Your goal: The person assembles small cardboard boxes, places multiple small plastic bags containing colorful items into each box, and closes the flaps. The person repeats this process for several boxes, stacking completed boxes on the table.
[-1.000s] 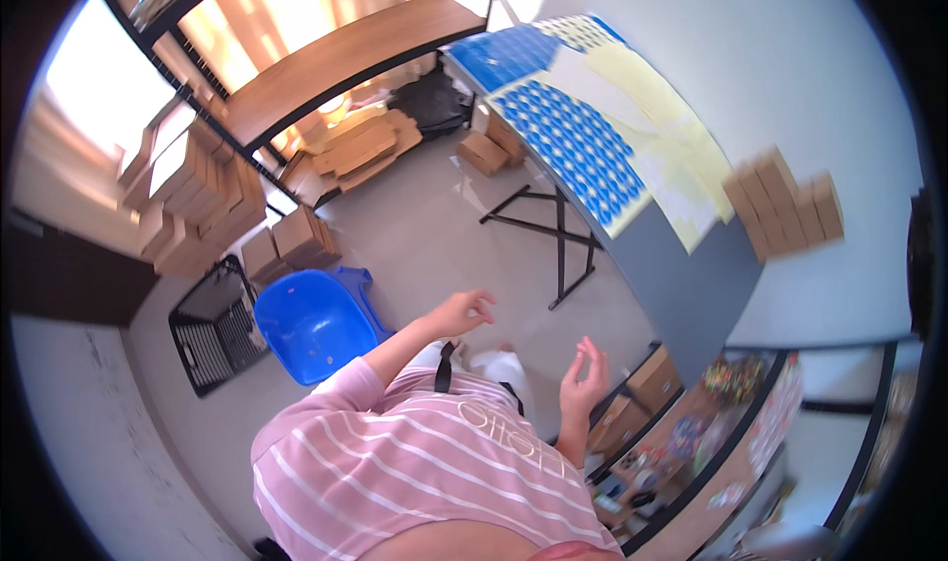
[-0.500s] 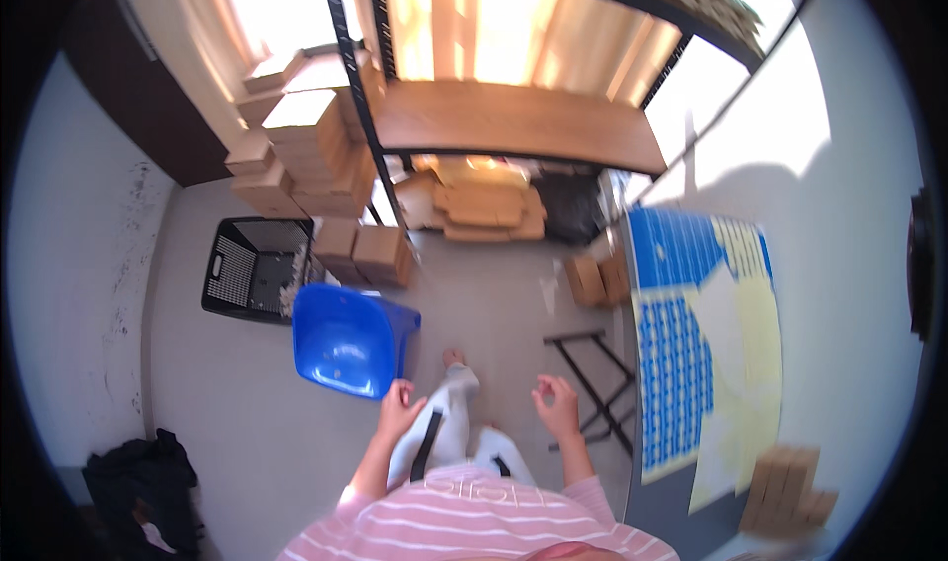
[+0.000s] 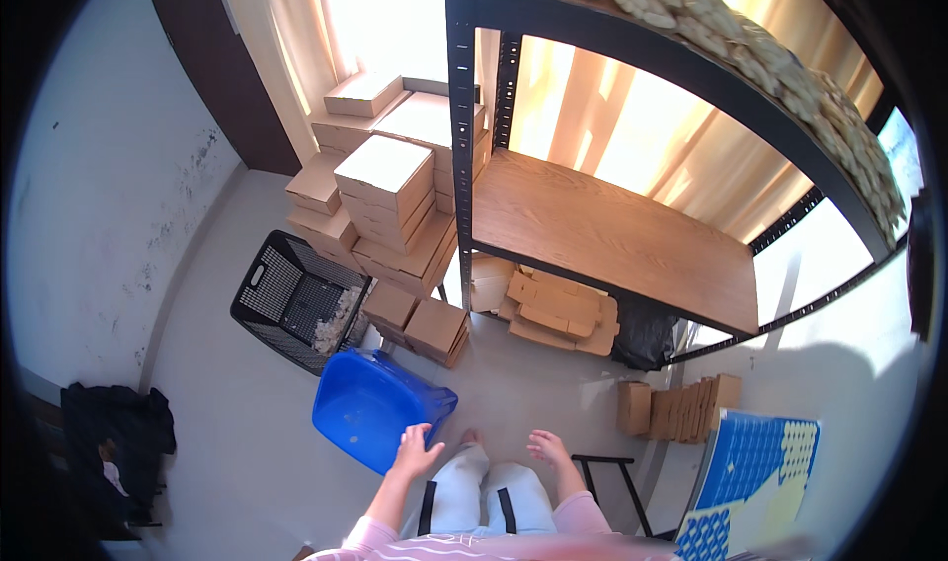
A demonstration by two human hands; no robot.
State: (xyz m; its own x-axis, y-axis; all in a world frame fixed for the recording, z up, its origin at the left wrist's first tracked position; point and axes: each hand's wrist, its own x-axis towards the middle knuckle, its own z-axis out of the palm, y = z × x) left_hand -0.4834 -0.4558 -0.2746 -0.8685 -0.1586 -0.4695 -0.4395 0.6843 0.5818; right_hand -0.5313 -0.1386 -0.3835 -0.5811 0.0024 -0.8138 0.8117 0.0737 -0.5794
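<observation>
My left hand (image 3: 419, 451) is empty, its fingers apart, over the right edge of a blue moulded plastic seat that looks like a chair (image 3: 363, 408). Whether the fingertips touch the blue edge, I cannot tell. To the right, my right hand (image 3: 546, 447) hovers above the floor with its fingers loosely bent and apart, holding nothing. Between the hands are my own legs in pale trousers (image 3: 484, 492) and one bare foot.
A black crate (image 3: 296, 294) with white bits stands behind the seat, beside stacked cardboard boxes (image 3: 385, 181). Ahead is a metal rack with a wooden shelf (image 3: 602, 230), flattened cartons (image 3: 558, 304) beneath. Right are folded cartons (image 3: 681, 410), a blue-patterned table top (image 3: 755, 462) and black legs (image 3: 617, 482).
My view has moved forward toward the rack, which now looks larger and tilted. The table top has slid lower right. My right fingers are more spread; my left hand appears nearer the seat's edge.
</observation>
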